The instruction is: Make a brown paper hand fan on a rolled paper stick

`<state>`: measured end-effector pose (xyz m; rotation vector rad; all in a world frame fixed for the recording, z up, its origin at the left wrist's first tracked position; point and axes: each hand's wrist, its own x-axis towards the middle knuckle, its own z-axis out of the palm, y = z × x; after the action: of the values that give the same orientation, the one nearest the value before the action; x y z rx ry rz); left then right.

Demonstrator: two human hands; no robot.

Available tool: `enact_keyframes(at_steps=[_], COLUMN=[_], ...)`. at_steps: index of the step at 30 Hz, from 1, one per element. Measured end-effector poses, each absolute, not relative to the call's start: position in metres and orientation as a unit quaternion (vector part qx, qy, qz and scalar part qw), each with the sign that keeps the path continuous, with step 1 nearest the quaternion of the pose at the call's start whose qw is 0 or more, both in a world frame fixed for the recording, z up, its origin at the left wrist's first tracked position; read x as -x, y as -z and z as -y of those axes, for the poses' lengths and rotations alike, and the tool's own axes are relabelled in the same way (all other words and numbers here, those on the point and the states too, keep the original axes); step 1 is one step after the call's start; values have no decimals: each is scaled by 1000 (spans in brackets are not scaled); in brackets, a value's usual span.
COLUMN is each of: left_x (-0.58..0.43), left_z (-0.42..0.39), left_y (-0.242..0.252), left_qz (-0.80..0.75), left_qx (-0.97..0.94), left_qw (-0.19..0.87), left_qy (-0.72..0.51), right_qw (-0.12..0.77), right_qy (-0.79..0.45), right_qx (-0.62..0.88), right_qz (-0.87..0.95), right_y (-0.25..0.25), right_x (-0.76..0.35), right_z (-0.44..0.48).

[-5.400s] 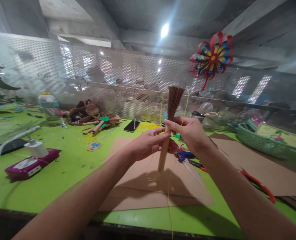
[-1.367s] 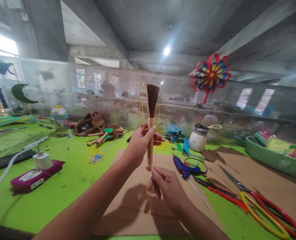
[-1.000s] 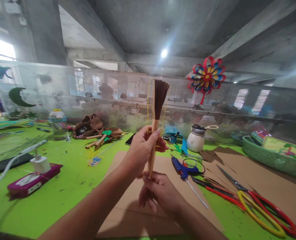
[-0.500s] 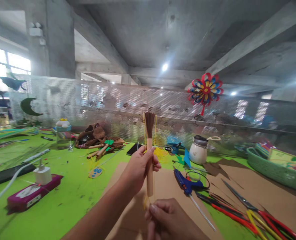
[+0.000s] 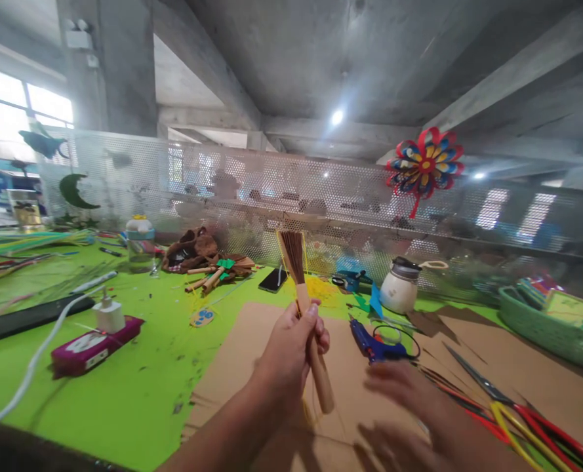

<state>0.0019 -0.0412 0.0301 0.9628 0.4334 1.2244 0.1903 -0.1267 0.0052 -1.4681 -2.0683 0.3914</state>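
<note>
Centre stage, the paper brush (image 5: 301, 293), tilted over the cardboard sheet (image 5: 252, 334), dark pleated fringe (image 5: 292, 252) up and leaning left, pale handle (image 5: 320, 383) slanting down to the right! The left hand (image 5: 294, 341) has it, fingers wrapped round the handle, thumb along the front. Yellow thread (image 5: 305, 252) runs up both sides of the fringe, and more of it dangles by the handle's lower end. Over to the right hand (image 5: 419, 393), a real blur, low on that side, fingers loosely spread, well apart from the brush and just in front of the blue glue gun (image 5: 374, 344). Right of that, big scissors (image 5: 492, 387) with red and yellow handles! Further back on the green table (image 5: 158, 354), a phone (image 5: 273, 280) lies beside a yellow tangle (image 5: 323, 288), with a white jar (image 5: 399, 288) to the right and a green basket (image 5: 542, 328) beyond. Left side, a white charger (image 5: 110, 316) sits on a purple power strip (image 5: 97, 347); behind everything, a perforated screen (image 5: 261, 183) and a red-petalled flower ornament (image 5: 425, 164)
</note>
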Motion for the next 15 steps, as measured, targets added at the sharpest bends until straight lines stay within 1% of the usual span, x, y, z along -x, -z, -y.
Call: enact_keyframes(at_steps=[1, 3, 5, 6, 8, 11, 15], left_x=[-5, -11, -15, -15, -15, -12, -14], left_z=[46, 54, 61, 63, 67, 69, 71], left_y=[-28, -24, -23, -23, -23, -24, -27], left_qz=[-198, -202, -202, -200, -201, -196, -179], left_qx=[-433, -442, -447, -444, -434, -428, -421], left_qw=[689, 679, 669, 667, 665, 658, 670], left_qy=[-547, -551, -559, -564, -574, -587, -584], right_qw=[327, 391, 440, 476, 511, 505, 465], right_qy=[-140, -225, -355, -397, -464, -506, -497], right_qx=[560, 547, 452, 408, 365, 382, 427], right_qz=[748, 705, 690, 670, 625, 586, 596], right_y=[-10, -15, -13, -10, -3, 4, 8], right_x=[-187, -170, -147, -135, -118, -107, -109], right_z=[126, 122, 114, 111, 107, 108, 115])
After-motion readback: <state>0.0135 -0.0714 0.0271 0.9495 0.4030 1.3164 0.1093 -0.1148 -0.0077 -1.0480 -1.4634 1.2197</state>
